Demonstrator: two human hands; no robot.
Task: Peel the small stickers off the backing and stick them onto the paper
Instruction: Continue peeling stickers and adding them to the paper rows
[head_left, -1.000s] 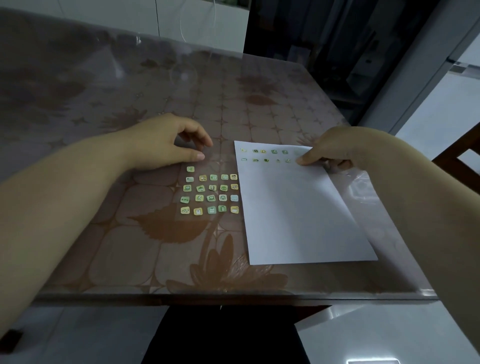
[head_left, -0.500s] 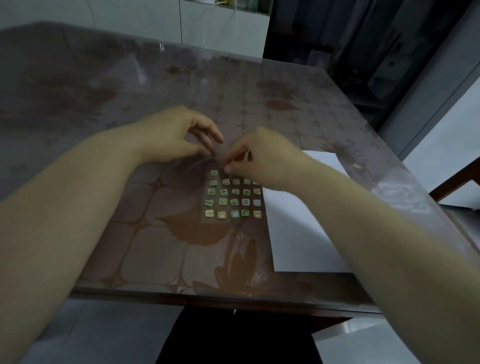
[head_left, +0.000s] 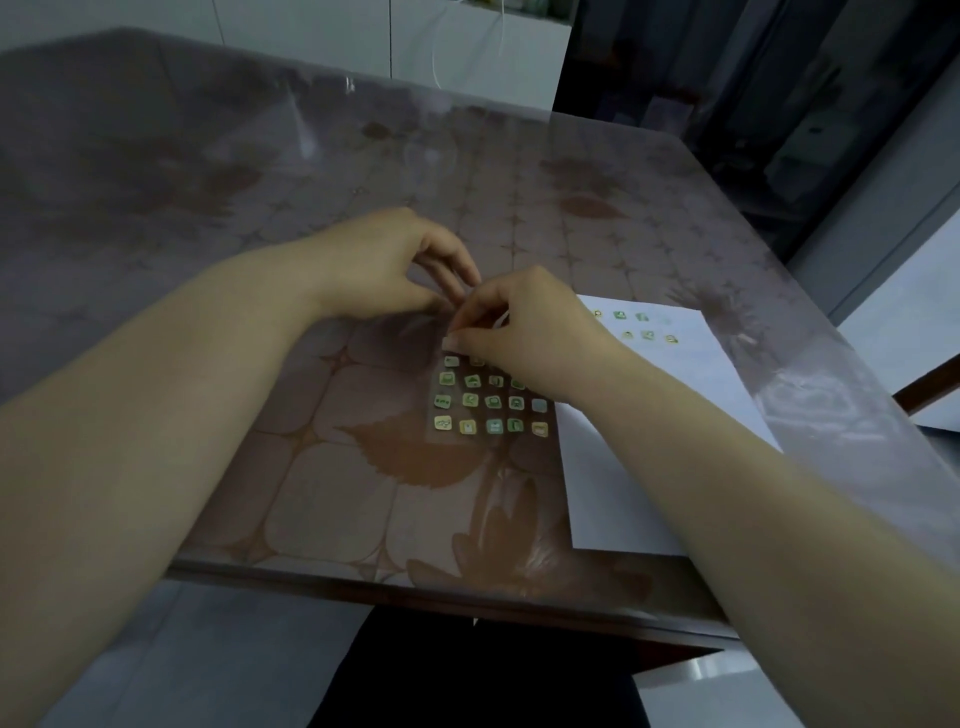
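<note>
small stickers (head_left: 480, 402), symbols unreadable, paper (head_left: 675, 395)

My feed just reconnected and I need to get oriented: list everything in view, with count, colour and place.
Clear sticker backing sheet: one, transparent, on the table left of the paper.
Small square stickers on the backing: about eighteen visible, green and yellow, in rows; some hidden under the right hand.
White paper sheet: one, white, right of the backing.
Stickers on the paper: about seven visible, green, far end.
Glass-topped brown patterned table: one.
Left hand: far end of backing.
Right hand: fingers pinching at the top sticker row.
</note>
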